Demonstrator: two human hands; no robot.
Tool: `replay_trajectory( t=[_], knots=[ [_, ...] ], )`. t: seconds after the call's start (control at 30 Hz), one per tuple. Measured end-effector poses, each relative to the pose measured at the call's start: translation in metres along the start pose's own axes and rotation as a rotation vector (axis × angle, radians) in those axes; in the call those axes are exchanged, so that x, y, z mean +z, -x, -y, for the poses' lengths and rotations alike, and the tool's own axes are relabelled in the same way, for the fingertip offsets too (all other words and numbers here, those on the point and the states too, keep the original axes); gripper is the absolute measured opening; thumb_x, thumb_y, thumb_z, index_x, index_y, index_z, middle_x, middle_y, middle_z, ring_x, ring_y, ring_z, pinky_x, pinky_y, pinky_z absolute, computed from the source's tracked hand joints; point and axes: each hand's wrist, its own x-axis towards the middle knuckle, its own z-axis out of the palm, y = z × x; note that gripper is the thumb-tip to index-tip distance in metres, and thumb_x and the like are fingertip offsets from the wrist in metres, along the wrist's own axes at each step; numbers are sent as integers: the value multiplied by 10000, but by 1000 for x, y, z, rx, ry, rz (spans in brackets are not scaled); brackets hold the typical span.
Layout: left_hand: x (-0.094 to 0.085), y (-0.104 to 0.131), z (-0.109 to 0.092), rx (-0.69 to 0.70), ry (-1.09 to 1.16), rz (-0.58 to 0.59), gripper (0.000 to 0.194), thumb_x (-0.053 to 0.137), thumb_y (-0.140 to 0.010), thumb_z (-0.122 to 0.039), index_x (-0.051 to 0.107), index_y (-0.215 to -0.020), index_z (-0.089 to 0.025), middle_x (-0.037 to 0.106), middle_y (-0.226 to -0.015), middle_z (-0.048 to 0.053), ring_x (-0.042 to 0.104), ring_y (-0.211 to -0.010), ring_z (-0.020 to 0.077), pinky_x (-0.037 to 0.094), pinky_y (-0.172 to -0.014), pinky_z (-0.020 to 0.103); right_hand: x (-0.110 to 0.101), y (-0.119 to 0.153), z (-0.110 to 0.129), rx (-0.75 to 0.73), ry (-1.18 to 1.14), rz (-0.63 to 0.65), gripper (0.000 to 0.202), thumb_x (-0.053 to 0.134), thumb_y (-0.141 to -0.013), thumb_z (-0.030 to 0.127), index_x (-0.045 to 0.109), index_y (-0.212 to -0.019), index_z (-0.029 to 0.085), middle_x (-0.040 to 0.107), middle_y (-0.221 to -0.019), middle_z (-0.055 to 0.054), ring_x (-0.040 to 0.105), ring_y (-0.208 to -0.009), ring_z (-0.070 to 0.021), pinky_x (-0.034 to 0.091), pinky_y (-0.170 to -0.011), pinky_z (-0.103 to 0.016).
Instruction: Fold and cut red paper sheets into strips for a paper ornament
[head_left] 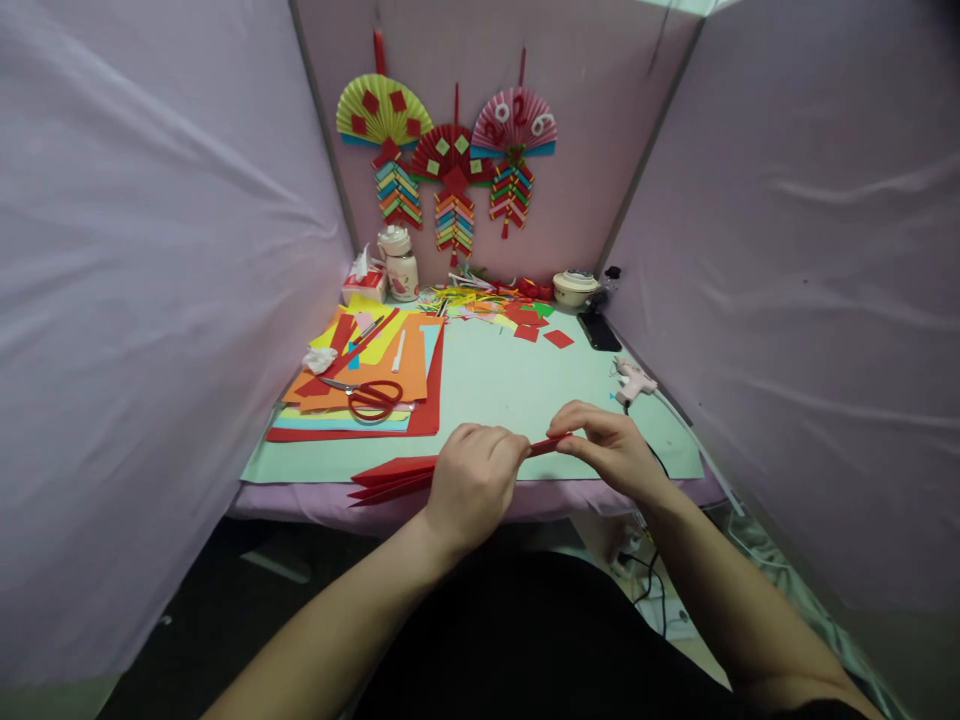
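A strip of red folded paper (395,478) crosses the front edge of the table, its pleats fanning apart at the left end. My left hand (478,478) is closed around its middle, hiding that part. At the right end, my right hand (604,445) pinches the narrow tip between thumb and fingers. Left of my hands, scissors (373,398) with red handles lie on a stack of coloured paper (412,350). A pale pink glue gun (634,380) rests on the table beyond my right hand.
Red paper squares (559,339), a phone (599,331) and a round lidded container (575,288) are toward the back right. A white bottle (400,265) and a tissue box (365,281) stand at the back left. Paper fan decorations (454,170) hang behind; fabric walls enclose both sides.
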Motion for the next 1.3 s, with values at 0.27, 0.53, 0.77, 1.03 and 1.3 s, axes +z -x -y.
replay_trajectory(
  t=[0.27, 0.53, 0.77, 1.03, 1.3],
  knots=[
    [-13, -4, -14, -50, -8, 24, 154, 488, -947, -184, 618, -865, -176, 662, -744, 25, 603, -727, 168, 428, -721, 319, 8, -2, 4, 28, -129, -61, 32, 712, -816, 243, 715, -845, 230, 678, -820, -26, 618, -792, -171, 490, -741, -346],
    [-18, -6, -23, -120, 43, 53, 133, 497, -946, -188, 615, -885, -181, 675, -775, 13, 610, -738, 166, 426, -709, 315, 18, 0, 16, 28, -123, -48, 48, 699, -825, 252, 723, -803, 218, 664, -756, -33, 603, -734, -173, 473, -700, -343],
    [-24, -6, -26, -193, 44, 87, 126, 498, -927, -164, 600, -854, -176, 647, -750, 16, 578, -709, 181, 408, -695, 328, 23, -1, 21, 75, -184, -93, 48, 718, -802, 234, 685, -778, 209, 640, -771, -16, 574, -747, -161, 438, -713, -317],
    [-30, -4, -29, -294, 174, 273, 142, 496, -942, -203, 621, -875, -200, 655, -786, -3, 591, -737, 167, 407, -707, 316, 26, 4, 20, 153, -314, -45, 178, 725, -787, 227, 617, -652, 186, 564, -665, 10, 494, -647, -129, 378, -616, -280],
    [-29, -12, -25, -311, 137, 305, 131, 502, -940, -220, 597, -855, -190, 660, -797, 4, 594, -759, 177, 397, -719, 315, 24, 3, 22, 227, -225, -68, 268, 605, -886, 321, 598, -663, 173, 526, -677, 9, 451, -632, -116, 339, -594, -267]
  ],
)
